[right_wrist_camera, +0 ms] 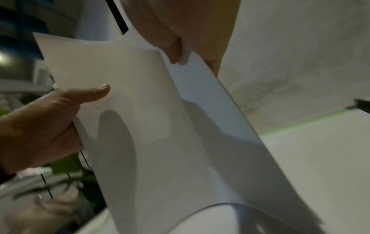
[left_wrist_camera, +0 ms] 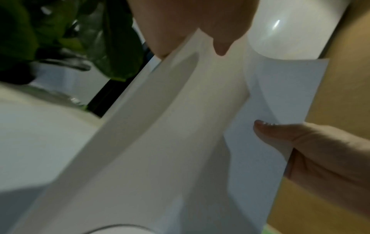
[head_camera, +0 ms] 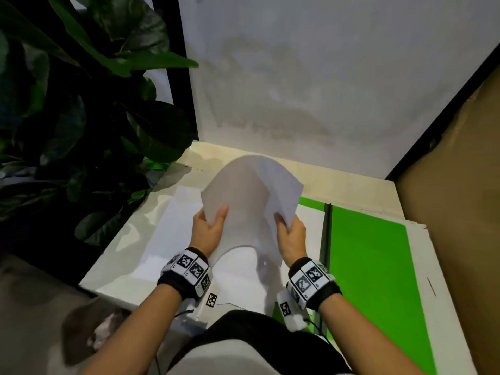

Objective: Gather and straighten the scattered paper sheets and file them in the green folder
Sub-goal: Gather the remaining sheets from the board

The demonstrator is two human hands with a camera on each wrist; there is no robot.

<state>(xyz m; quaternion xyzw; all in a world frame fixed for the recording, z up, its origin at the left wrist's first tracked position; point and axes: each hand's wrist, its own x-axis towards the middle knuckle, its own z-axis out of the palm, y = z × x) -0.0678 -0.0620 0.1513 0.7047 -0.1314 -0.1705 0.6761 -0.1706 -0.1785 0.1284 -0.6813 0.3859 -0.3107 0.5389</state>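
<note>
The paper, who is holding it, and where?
Both hands hold the paper sheets, which bow upward: the left hand pinches the left side edge and the right hand the right side edge.

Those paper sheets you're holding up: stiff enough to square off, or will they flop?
Probably floppy: the paper sheets arch between the left hand and right hand. Likely light, since thumb pinches at the edges carry them. They may slide apart; their corners already sit offset.

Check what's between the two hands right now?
The bowed paper sheets: the left hand and right hand pinch opposite side edges, thumbs on top. Head view shows it; both wrist views confirm.
</note>
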